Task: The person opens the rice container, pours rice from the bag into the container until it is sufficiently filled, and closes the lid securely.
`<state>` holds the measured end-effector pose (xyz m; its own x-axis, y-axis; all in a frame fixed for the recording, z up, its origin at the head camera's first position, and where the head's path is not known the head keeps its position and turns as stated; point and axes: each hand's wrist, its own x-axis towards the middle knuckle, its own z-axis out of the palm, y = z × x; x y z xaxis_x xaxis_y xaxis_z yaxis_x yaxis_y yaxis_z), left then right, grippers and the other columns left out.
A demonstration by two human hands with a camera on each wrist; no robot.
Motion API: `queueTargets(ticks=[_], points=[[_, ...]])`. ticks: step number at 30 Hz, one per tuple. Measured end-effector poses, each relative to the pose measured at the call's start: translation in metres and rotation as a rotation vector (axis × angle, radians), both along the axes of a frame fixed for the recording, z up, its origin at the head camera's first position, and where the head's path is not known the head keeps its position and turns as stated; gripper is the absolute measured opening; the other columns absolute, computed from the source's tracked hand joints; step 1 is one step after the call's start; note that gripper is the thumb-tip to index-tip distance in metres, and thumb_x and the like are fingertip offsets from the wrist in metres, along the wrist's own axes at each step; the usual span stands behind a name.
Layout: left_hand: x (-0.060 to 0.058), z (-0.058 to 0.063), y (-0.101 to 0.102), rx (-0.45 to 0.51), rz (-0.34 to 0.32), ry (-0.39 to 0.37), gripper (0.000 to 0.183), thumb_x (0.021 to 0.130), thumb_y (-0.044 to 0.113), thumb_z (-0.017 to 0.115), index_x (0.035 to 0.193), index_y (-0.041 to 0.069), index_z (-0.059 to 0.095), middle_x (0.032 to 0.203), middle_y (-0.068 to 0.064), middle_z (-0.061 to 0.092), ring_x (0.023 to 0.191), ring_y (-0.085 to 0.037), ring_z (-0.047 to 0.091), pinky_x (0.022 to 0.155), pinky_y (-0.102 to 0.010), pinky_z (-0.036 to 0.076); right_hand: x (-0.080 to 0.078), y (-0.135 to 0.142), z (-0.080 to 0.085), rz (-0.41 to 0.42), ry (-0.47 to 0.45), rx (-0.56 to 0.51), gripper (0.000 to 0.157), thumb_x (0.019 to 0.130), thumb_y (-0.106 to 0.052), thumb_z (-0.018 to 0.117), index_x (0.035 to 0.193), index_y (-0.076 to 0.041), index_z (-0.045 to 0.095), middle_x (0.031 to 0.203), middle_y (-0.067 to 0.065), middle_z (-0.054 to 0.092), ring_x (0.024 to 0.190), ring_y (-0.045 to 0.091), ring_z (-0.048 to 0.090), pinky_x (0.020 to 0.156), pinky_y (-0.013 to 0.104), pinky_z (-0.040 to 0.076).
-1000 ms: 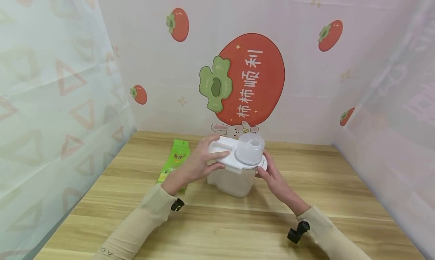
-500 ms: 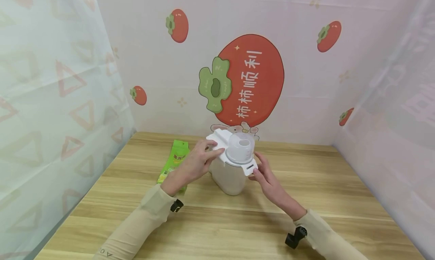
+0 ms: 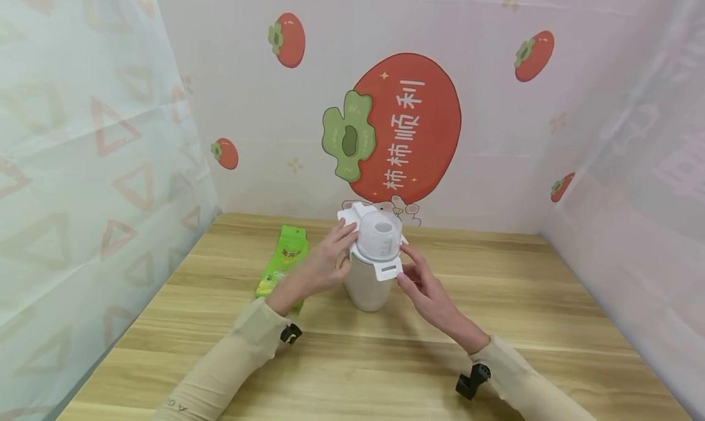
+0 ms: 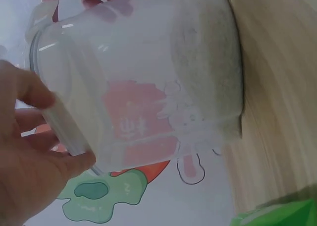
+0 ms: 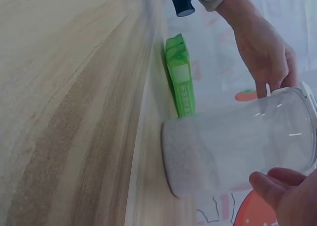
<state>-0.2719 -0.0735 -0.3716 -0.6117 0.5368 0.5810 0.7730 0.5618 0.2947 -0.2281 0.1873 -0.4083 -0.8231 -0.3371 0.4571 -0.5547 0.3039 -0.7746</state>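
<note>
A clear plastic storage container point(image 3: 368, 289) stands on the table in front of me, its narrow end turned toward me. Pale, fine-grained contents point(image 4: 205, 62) fill its lower part. Its white lid point(image 3: 348, 216) carries a clear domed cup point(image 3: 380, 237) with markings, and a slotted tab point(image 3: 388, 268) sticks out at the front. My left hand point(image 3: 325, 262) grips the lid's left edge with thumb and fingers, as the left wrist view shows. On the other side, my right hand point(image 3: 432, 292) holds the container near the lid, thumb at the tab and fingertips against the wall.
Left of the container, partly behind my left forearm, lies a green printed bag point(image 3: 283, 256). The wooden table point(image 3: 352, 372) is bordered by printed cloth at the back point(image 3: 484, 164) and on both sides. A black wrist camera point(image 3: 472, 381) sits at my right cuff.
The container has turned clockwise seen from above, its tabbed end swinging from the right toward me. My right hand has moved left with it; my left hand has shifted along the lid's edge.
</note>
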Motion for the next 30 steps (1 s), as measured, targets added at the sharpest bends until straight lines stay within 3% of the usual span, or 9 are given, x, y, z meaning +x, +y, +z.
queueTargets(ticks=[5,8,11,17,23,30], points=[[0.004,-0.002,0.004,-0.021,-0.005,-0.157,0.073,0.086,0.027,0.061,0.147,-0.005,0.036,0.161,-0.016,0.025,0.152,-0.038,0.010,0.120,-0.052,0.022,-0.002,-0.003,0.001,-0.008,-0.004,-0.034,0.057,0.099,-0.008,0.055,0.150,-0.019,0.031,0.114,0.021,0.064,0.102,0.031,0.066,0.080,0.023,0.055],[0.006,-0.003,0.008,-0.030,0.019,-0.182,0.087,0.086,0.045,0.066,0.150,-0.002,0.031,0.163,-0.016,0.021,0.153,-0.036,0.005,0.119,-0.056,0.022,-0.003,-0.003,0.002,-0.010,-0.017,-0.047,0.058,0.098,-0.008,0.057,0.149,-0.019,0.032,0.115,0.020,0.064,0.102,0.033,0.065,0.079,0.023,0.056],[0.008,-0.007,0.014,-0.021,0.052,-0.181,0.101,0.081,0.053,0.072,0.151,-0.002,0.026,0.162,-0.017,0.019,0.153,-0.037,0.002,0.119,-0.057,0.022,-0.005,-0.004,0.002,-0.013,-0.026,-0.050,0.059,0.097,-0.009,0.059,0.149,-0.020,0.033,0.114,0.019,0.064,0.102,0.028,0.064,0.080,0.022,0.056],[0.010,-0.014,0.027,0.031,0.116,-0.142,0.112,0.075,0.057,0.077,0.152,0.000,0.019,0.160,-0.018,0.020,0.152,-0.038,0.003,0.120,-0.055,0.022,-0.009,-0.004,0.001,-0.031,-0.020,-0.043,0.061,0.096,-0.010,0.061,0.149,-0.021,0.034,0.113,0.018,0.063,0.102,0.024,0.064,0.082,0.020,0.056],[0.012,-0.016,0.031,0.076,0.130,-0.116,0.108,0.075,0.055,0.077,0.150,0.000,0.022,0.158,-0.018,0.022,0.151,-0.039,0.004,0.120,-0.055,0.020,-0.013,-0.004,-0.002,-0.046,-0.009,-0.036,0.061,0.096,-0.011,0.062,0.149,-0.021,0.034,0.113,0.018,0.062,0.102,0.026,0.064,0.082,0.021,0.056],[0.012,-0.017,0.032,0.066,0.146,-0.081,0.103,0.076,0.054,0.076,0.147,-0.002,0.026,0.156,-0.019,0.025,0.151,-0.040,0.008,0.121,-0.053,0.021,-0.013,-0.004,-0.002,-0.046,-0.037,-0.034,0.061,0.096,-0.015,0.063,0.148,-0.027,0.034,0.116,0.017,0.061,0.105,0.031,0.063,0.082,0.020,0.055]])
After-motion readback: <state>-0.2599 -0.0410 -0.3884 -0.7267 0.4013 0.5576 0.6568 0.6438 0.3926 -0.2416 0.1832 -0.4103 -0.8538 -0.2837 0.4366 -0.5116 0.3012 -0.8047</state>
